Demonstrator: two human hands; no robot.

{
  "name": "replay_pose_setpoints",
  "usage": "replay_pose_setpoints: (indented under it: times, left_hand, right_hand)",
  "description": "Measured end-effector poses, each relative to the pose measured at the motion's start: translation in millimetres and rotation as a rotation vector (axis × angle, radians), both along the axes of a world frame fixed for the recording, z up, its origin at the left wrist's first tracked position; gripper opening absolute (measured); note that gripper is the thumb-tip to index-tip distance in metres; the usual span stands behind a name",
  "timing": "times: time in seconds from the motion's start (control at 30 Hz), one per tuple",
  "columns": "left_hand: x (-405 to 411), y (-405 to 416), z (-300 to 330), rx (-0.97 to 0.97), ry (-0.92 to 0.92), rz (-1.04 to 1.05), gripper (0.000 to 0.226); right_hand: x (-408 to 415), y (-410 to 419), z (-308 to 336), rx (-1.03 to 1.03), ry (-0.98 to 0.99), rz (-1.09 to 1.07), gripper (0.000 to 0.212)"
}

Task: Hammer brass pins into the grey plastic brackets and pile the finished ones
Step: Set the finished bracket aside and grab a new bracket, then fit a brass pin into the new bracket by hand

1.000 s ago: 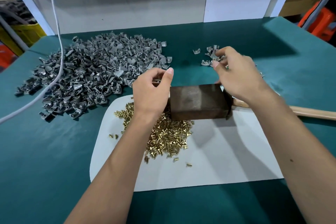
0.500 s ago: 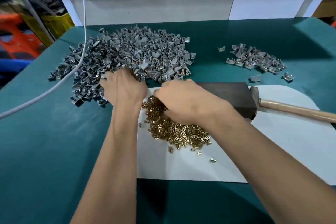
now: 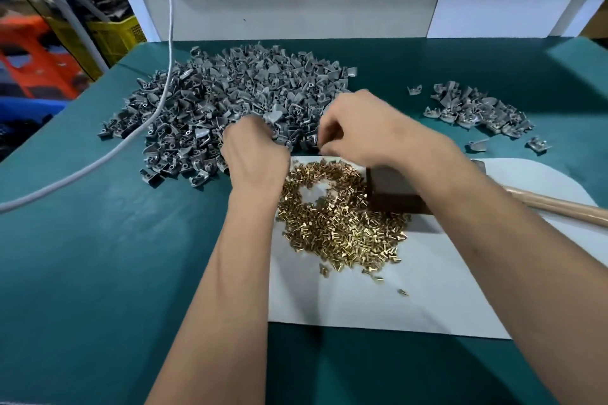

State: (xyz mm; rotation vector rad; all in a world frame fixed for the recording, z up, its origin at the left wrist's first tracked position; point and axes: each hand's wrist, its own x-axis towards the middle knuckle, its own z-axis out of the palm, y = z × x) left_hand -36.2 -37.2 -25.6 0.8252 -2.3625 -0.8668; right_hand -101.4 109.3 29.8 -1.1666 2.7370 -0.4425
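A big heap of grey plastic brackets lies at the back left of the green table. My left hand digs into its near edge, fingers curled round a grey bracket. My right hand hovers just to the right, thumb and forefinger pinched together on what looks like a small brass pin. Loose brass pins are heaped on a white sheet. A dark metal block stands beside them, partly hidden by my right forearm. A small pile of finished brackets sits at the back right.
A hammer's wooden handle lies on the sheet at the right, its head hidden behind my arm. A white cord hangs down across the big heap and trails off left. A grey wall panel closes the back; crates stand beyond the left edge.
My right hand came off the small pile, dipped into the brass pins, then rose toward my left hand. My left hand went from the block into the big bracket heap. The view has turned left.
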Motion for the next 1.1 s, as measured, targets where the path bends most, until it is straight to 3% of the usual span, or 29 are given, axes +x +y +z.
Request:
replay_pose_setpoints:
  times: [0.1,0.27,0.57,0.67,0.73,0.8,0.9,0.97,1.1]
  left_hand:
    - [0,0,-1,0.025,0.011,-0.011,0.027]
    - [2,1,-1,0.033,0.059,0.020,0.033]
    - [1,1,0,0.009,-0.035,0.011,0.011]
    - [1,2,-2,-0.031,-0.069,0.056,0.022]
    - [2,2,-2,-0.036,-0.073,0.078,0.019]
    - [1,1,-1,-0.047,-0.051,0.075,0.008]
    - [0,2,3,-0.058,0.080,0.043,0.013]
    - [-3,6,5,0.068,0.214,-0.023,0.011]
    - [-10,35,2,0.543,0.370,-0.207,0.011]
  right_hand:
    - [-23,-8,-8,0.082,0.074,-0.068,0.021]
    - [-37,-26,-20,0.143,0.115,-0.050,0.009]
    - [-31,-39,-22,0.237,0.138,-0.076,0.011]
    - [-28,-40,-24,0.238,0.150,-0.105,0.028]
    - [-24,-42,-24,0.244,0.137,-0.115,0.027]
    - [-19,-41,-24,0.247,0.118,-0.104,0.027]
    - [-18,-30,-17,0.163,0.082,-0.091,0.019]
    - [-19,-16,-8,0.043,0.067,-0.102,0.012]
    - [-10,22,0,-0.190,-0.043,-0.172,0.020]
